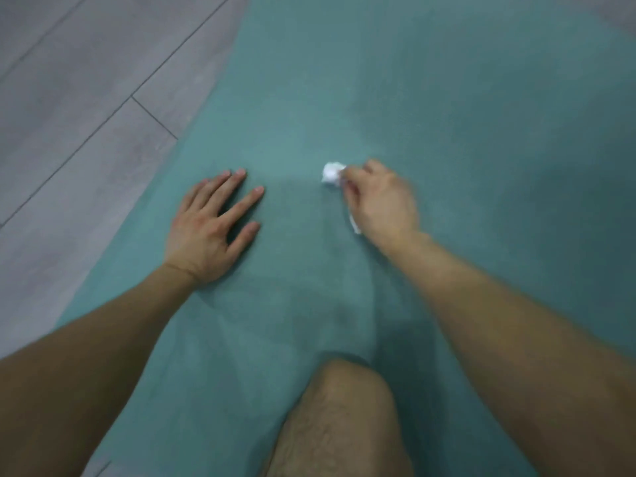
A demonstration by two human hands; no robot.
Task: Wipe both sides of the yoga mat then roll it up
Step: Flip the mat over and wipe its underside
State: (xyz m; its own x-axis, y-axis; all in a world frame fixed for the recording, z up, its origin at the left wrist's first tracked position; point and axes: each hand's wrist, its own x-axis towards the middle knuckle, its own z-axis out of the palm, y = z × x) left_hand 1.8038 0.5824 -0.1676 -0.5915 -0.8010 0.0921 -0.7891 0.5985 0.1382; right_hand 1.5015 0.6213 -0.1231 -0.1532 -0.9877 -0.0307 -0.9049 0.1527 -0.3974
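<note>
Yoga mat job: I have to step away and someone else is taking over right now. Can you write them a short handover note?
Left hand: open, flat on the mat with fingers spread, near its left edge.
Right hand: grips a crumpled white tissue down on the middle of the mat.
Mat: unrolled flat on the grey floor; a knee rests on it.
Done: nothing shows how much is wiped, or whether this is the first side.
Left: finish this face, make sure the other side is wiped, then roll the mat up.
</note>
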